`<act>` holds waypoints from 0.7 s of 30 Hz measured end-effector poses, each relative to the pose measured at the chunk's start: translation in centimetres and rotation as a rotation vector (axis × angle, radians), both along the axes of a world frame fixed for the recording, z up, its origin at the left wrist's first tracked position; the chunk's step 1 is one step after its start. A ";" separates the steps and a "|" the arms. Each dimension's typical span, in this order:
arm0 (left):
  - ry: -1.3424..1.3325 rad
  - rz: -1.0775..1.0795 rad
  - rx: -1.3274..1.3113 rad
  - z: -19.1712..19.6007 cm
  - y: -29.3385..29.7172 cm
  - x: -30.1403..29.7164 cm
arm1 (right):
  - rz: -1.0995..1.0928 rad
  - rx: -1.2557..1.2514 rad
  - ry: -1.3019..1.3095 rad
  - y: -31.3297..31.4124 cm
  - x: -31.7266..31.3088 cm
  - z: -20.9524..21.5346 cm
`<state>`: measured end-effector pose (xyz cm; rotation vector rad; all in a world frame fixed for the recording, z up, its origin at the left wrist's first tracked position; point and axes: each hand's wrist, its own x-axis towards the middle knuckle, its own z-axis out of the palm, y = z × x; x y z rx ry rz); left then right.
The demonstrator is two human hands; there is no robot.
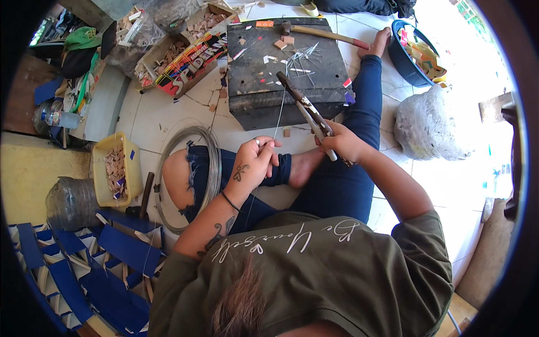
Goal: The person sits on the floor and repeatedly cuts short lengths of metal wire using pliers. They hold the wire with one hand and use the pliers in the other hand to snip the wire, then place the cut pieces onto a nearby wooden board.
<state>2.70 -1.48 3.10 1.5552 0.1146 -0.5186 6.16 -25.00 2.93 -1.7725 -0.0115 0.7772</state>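
My left hand is closed, pinching a thin metal wire between thumb and fingers. From there the wire rises to the jaws of worn long-handled pliers, whose handles my right hand grips. The pliers' head hangs over the near part of a black box-like block. On that block lies a loose pile of short cut wires. A large coil of wire rests around my left knee. Whether the jaws bite the wire is too small to tell.
A hammer and small wooden pieces lie on the block. Beyond it at left stands a printed carton of wooden bits. A yellow bin, blue folded pieces, a blue tub and a wrapped bundle surround me.
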 end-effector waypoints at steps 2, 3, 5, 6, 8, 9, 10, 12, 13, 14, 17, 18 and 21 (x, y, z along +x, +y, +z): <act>-0.023 0.015 -0.028 -0.2 -0.3 0.0 | -0.004 0.004 -0.007 0.2 0.2 -0.3; -0.035 0.025 -0.039 -0.2 -0.4 0.1 | -0.009 -0.001 -0.015 0.3 0.3 -0.3; -0.032 0.045 -0.048 0.0 -0.6 0.5 | -0.037 0.036 -0.008 0.5 0.5 -0.4; -0.032 0.054 -0.053 0.0 -0.7 0.7 | -0.055 0.053 -0.006 0.5 0.6 -0.4; -0.022 0.062 -0.068 0.2 -0.7 1.0 | -0.057 0.050 0.019 0.6 0.8 -0.4; -0.014 0.066 -0.076 0.2 -0.7 1.1 | -0.060 0.047 0.030 0.6 0.8 -0.5; -0.003 0.073 -0.077 0.3 -0.8 1.1 | -0.064 0.039 0.032 0.6 0.8 -0.5; 0.021 0.091 -0.075 0.3 -0.9 1.1 | -0.070 0.020 0.031 0.7 0.9 -0.5; 0.010 0.078 -0.080 0.3 -1.0 1.1 | -0.075 0.025 0.045 0.7 0.9 -0.5; 0.000 0.070 -0.080 0.2 -1.1 1.2 | -0.078 0.029 0.058 0.7 1.0 -0.6; 0.012 0.060 -0.070 0.3 -1.1 1.4 | -0.060 -0.101 -0.028 0.7 1.1 -0.6; 0.018 0.064 -0.064 0.3 -1.0 1.5 | -0.047 -0.167 -0.085 0.7 1.1 -0.5; -0.021 0.054 -0.108 0.5 -0.9 1.6 | 0.034 -0.506 -0.379 0.4 1.1 -0.3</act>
